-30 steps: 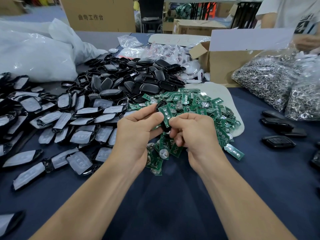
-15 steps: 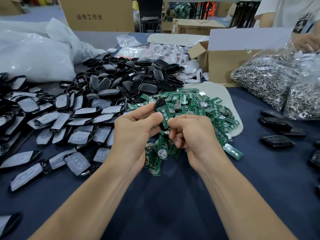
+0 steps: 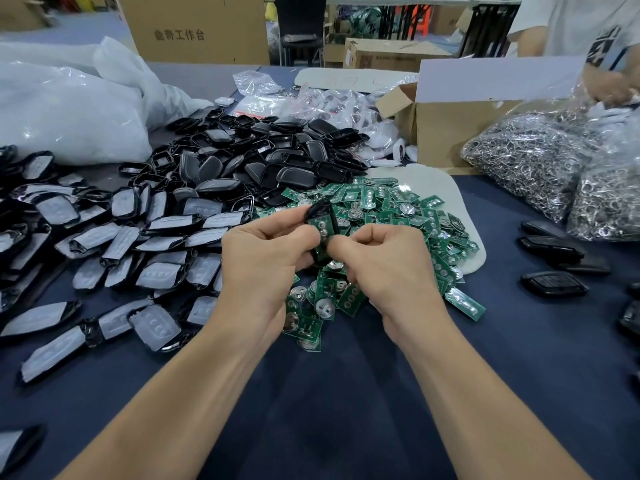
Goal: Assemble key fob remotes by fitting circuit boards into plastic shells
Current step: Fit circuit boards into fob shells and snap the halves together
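The surface [image 3: 346, 410] is covered with a matt, dark blue cloth. The heaped shells [image 3: 277, 161] are seen as glossy black plastic, and others are faced with matt, translucent rubbery pads [image 3: 156, 322]. The circuit boards [image 3: 398, 202] are finished smooth and green, with shiny metal discs. Bright metal rings [image 3: 512, 168] are held in clear crinkled plastic; the box [image 3: 446, 133] is plain matt cardboard.

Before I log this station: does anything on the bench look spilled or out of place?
Only the boards: the pile overflows the white pad onto the cloth, with some lying beneath the left hand and right hand, which hold a shell. No damage shows.
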A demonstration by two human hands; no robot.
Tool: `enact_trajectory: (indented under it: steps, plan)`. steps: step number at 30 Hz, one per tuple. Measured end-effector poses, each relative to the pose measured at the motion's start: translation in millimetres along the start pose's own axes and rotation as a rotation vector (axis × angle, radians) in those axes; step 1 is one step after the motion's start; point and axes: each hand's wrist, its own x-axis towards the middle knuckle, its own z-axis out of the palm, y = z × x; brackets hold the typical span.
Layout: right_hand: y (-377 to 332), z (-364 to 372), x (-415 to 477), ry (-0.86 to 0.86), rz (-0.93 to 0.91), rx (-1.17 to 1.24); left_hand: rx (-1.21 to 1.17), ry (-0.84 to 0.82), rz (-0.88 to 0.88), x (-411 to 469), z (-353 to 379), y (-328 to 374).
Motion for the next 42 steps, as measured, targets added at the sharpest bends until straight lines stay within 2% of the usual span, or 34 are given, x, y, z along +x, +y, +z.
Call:
enact_trajectory:
  steps: [5,7,9,11,14,16,18,21,23,25,27,28,30,32,35,39,42]
  plan:
    - [-3.5,1.5,-2.1,-0.057,-0.03,0.19,-0.069,-0.085,-0.098,1.5,-1.4,1.1]
    - [-1.7,2.2,-2.4,-0.011,-0.101,0.18,0.031,-0.132,-0.034,0.3,-2.9,2.9]
    - [-0.2,2.0,-4.4,0.04,-0.192,0.067,0.238,-0.172,0.117,2.1,-7.2,6.6]
    - [0.4,0.9,-5.9,0.058,-0.23,0.01,0.341,-0.182,0.18,5.8,-12.4,9.8]
    - [-0.8,1.2,-8.0,-0.022,-0.175,0.098,0.2,-0.143,0.066,7.1,-16.5,14.5]
    - [-1.1,1.7,-8.9,-0.006,-0.218,0.064,0.101,-0.159,-0.008,5.8,-16.3,18.0]
    - [-0.7,1.7,-9.1,0.053,-0.254,0.053,0.267,-0.192,0.076,9.5,-22.8,20.6]
    - [-0.2,0.9,-9.2,0.096,-0.291,0.006,0.75,-0.217,0.368,11.9,-35.9,26.2]
    - [-0.9,1.0,-9.3,0.075,-0.335,-0.026,0.946,-0.275,0.448,7.3,-35.3,24.9]
    - [-2.6,2.1,-10.7,0.036,-0.373,-0.036,1.04,-0.338,0.47,3.3,-31.6,20.8]
    - [-2.8,4.9,-12.1,0.057,-0.347,-0.014,0.967,-0.325,0.434,6.2,-31.5,21.8]
    - [-1.6,6.3,-12.9,0.104,-0.341,-0.028,0.865,-0.253,0.393,10.3,-33.1,23.6]
    - [-3.5,11.4,-18.6,0.213,-0.461,-0.168,0.509,-0.023,0.261,22.5,-42.7,29.9]
    - [-7.0,24.2,-26.3,0.24,-0.629,-0.272,0.116,0.164,0.116,37.3,-57.7,37.8]
    - [-14.4,53.0,-32.4,0.017,-0.644,-0.39,-0.123,0.269,0.033,53.2,-77.4,43.9]
    - [-23.8,82.2,-22.2,-0.256,-0.624,-0.616,-0.179,0.361,0.032,61.8,-89.4,46.5]
    - [-30.8,91.4,-9.5,-0.288,-0.679,-0.8,-0.193,0.362,0.006,66.8,-94.9,46.1]
